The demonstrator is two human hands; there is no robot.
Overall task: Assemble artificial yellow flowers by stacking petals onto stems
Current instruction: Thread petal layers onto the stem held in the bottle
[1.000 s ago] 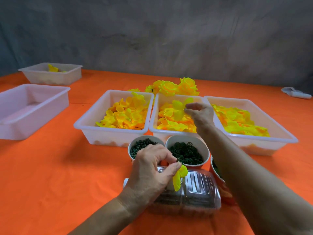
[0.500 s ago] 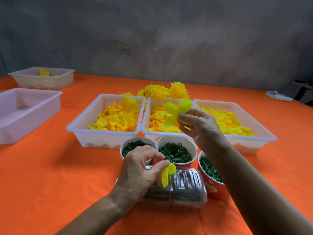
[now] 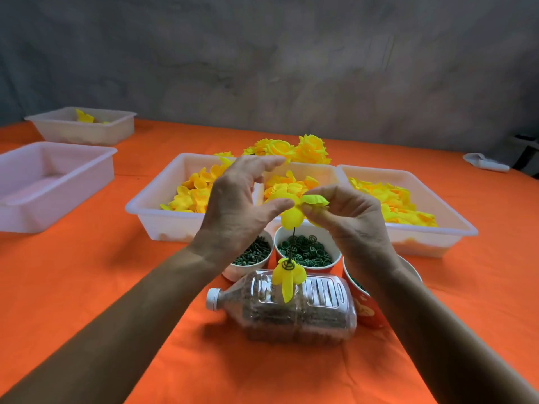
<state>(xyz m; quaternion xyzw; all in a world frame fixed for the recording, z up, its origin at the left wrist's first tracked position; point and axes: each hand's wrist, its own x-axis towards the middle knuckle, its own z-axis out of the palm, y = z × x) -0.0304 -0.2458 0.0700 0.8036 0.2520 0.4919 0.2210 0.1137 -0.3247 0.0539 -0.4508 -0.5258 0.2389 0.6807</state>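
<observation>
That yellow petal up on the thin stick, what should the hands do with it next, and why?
Probably slide the yellow petal piece down the thin stem. Both the left hand and right hand pinch it near the stem's top, while an earlier petal layer sits lower, above the plastic bottle. The gap between the two suggests stacking.

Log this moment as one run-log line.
hands: left and right pinch petal layer | stem: upright on bottle | stage: threading
</observation>
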